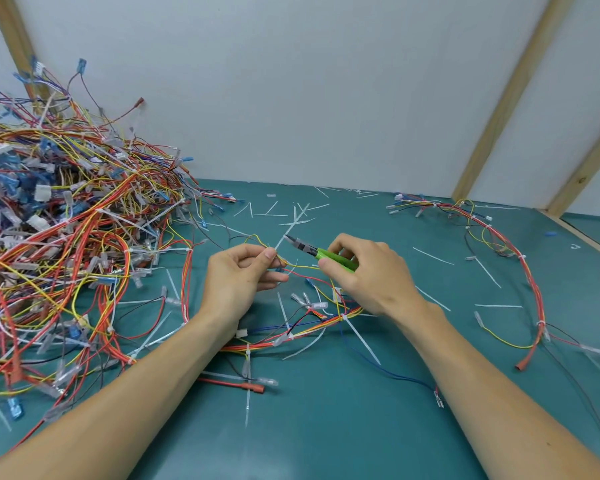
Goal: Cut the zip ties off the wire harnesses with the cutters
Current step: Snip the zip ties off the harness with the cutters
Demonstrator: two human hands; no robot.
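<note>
Cutters in our right hand, thin wires pinched in our left hand.

We grip the green handles with curled fingers, and the dark tip points left and up toward a white zip tie sticking up from the wires at our left fingertips — whether the blades touch it we cannot tell. The harness we work on trails down across the teal desk between our forearms. A big tangled pile of harnesses fills the left side, another harness curves along the right, and cut ties lie scattered about — mostly near the wall.
</note>
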